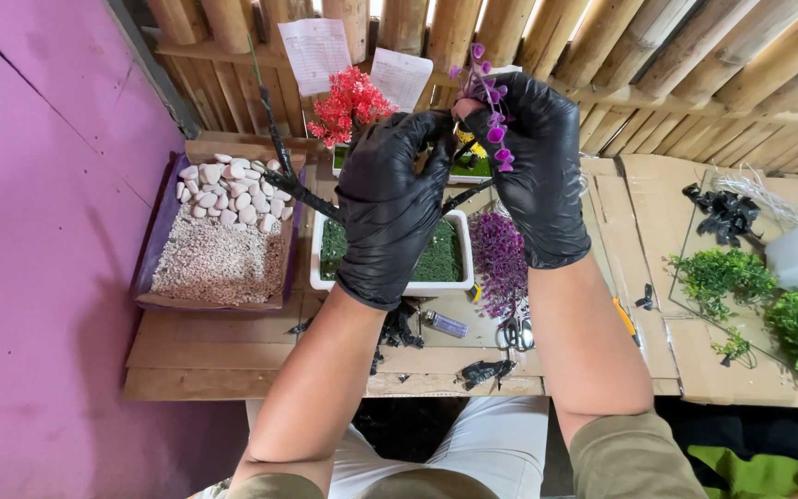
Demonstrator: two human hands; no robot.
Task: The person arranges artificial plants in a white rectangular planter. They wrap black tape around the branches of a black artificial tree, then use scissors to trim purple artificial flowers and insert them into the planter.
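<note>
I am gripping the dark branch (302, 189) in my left hand (390, 208). My right hand (533, 166) is pinching a purple sprig (491, 102) against it; next it needs steady pressing on.

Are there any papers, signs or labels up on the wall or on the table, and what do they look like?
Left paper sheet: pinned on the bamboo wall above the red artificial plant; white rectangle, slightly tilted, with small dark print.
Right paper sheet: beside it on the same wall, just left of the gloved right hand; white, tilted, partly hidden by the plant.
No screens or printed packages show on the cardboard-covered table.
</note>
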